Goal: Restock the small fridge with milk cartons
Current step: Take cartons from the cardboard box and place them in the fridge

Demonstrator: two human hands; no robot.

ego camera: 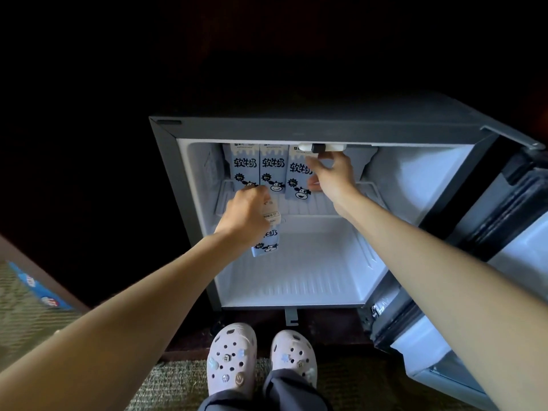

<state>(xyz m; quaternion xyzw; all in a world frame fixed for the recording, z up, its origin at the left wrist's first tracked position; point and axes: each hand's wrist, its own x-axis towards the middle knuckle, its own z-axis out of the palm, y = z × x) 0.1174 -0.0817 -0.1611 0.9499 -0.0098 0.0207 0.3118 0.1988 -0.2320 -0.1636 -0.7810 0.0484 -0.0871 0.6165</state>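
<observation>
Pale-blue cardboard with a black cartoon cow covered every carton I saw on the head camera. Two cartons (241, 169) stood upright on the ribbed white shelf (314, 207) of the open fridge (166, 173). The right hand (333, 176) gripped a third carton (298, 182) beside them, slightly tilted. The left hand (246, 216) held a fourth carton (268, 246) by its top, before the lower compartment.
</observation>
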